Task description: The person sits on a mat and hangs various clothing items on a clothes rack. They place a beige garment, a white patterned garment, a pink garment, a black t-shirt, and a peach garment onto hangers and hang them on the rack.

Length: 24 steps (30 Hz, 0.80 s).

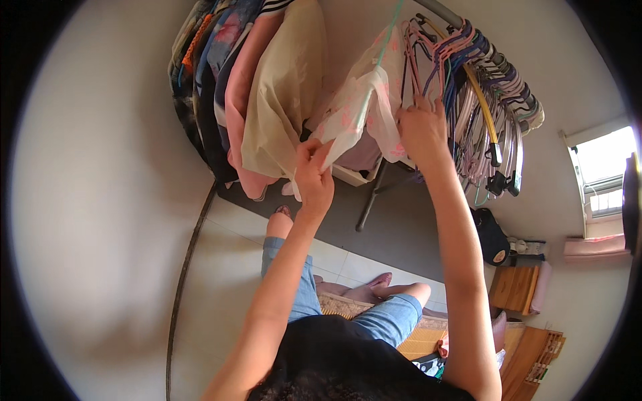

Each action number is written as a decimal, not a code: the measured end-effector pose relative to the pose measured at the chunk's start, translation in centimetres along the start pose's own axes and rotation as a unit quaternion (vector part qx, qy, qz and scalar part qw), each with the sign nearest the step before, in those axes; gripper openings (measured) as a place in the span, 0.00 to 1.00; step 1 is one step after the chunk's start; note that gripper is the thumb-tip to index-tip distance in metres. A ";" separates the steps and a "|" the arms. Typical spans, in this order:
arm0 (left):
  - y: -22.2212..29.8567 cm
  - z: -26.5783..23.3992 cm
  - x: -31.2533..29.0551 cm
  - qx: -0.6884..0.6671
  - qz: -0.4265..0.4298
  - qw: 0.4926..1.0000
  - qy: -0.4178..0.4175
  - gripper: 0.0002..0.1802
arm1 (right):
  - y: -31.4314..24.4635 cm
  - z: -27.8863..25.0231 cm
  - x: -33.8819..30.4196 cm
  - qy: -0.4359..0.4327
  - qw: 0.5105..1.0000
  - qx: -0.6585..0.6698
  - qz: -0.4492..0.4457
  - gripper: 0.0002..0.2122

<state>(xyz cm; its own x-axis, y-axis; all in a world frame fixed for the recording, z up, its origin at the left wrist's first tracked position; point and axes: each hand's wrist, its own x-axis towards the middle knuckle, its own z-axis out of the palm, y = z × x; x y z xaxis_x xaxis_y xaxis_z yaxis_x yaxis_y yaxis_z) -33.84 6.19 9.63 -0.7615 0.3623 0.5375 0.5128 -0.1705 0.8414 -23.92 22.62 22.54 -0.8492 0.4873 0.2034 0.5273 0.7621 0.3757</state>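
A thin white garment with a pink print (383,123) drapes over a mint-green hanger (390,32) in front of me. My left hand (314,177) pinches the garment's lower left edge between thumb and fingers. On its other side my right hand (424,130) is closed at the garment's right edge, close to the bunched hangers; its fingertips are partly hidden in the cloth. Just left of the garment hangs a cream-beige piece of clothing (284,93), with a pink one (242,113) beyond it.
Overhead runs a metal rail (441,10). Many hangers (491,73) crowd its right end, among them a yellow one (483,100). Below stand a dark rack leg (370,207) and a white box (353,175). A dark bag (491,234) and a wooden cabinet (513,287) lie right, near a window (605,170).
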 end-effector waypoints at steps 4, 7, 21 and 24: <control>0.2 -1.5 1.8 -0.019 -0.019 0.990 0.140 0.18 | -1.1 2.4 -2.3 0.018 0.995 -0.075 -0.066 0.05; 2.0 -2.7 3.2 0.019 0.001 0.989 0.145 0.16 | -1.0 2.6 -2.7 0.079 0.991 -0.062 -0.094 0.05; 2.1 6.1 1.8 -0.110 -0.157 0.973 -0.129 0.17 | 0.0 3.0 -2.4 0.037 0.972 0.172 -0.156 0.16; -1.7 5.6 2.3 0.002 -0.114 0.993 -0.039 0.16 | 1.3 2.3 -3.3 -0.063 0.981 0.083 -0.161 0.14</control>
<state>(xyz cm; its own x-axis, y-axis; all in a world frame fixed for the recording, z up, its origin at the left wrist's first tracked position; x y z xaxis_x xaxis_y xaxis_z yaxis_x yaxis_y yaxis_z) -34.24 12.40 9.12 -0.8249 0.4613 0.3267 0.3322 -0.0720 0.9405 -20.37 23.03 20.31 -0.9677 0.2514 -0.0196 0.2389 0.9389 0.2476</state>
